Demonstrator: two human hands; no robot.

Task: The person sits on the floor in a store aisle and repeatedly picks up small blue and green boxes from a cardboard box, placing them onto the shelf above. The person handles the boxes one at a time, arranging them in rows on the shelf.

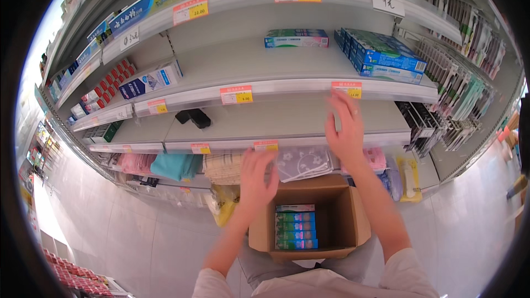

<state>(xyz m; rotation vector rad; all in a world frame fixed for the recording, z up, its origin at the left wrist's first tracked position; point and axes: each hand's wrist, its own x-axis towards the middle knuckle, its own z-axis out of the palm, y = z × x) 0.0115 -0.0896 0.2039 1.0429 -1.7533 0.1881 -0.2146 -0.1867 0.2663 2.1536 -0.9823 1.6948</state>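
My right hand (345, 126) is raised in front of the middle shelf's edge, fingers apart and blurred, holding nothing. Lower and to the left, my left hand (258, 176) hovers before the folded towels, also empty with thumb and fingers apart. Below both hands an open cardboard box (362, 219) rests against my lap. Inside it, on the left, stands a row of blue and green toothpaste boxes (296, 231). On the middle shelf, a stack of blue toothpaste boxes (385, 51) sits at the right, and a smaller group of similar boxes (296, 39) lies left of it.
A metal shelf unit (290, 87) with price tags spans the view. Toothbrush packs (459, 82) hang on hooks at the right. A black object (193, 117) lies on the lower shelf. Folded towels (304, 163) and a yellow package (224, 205) are at the bottom, near the box.
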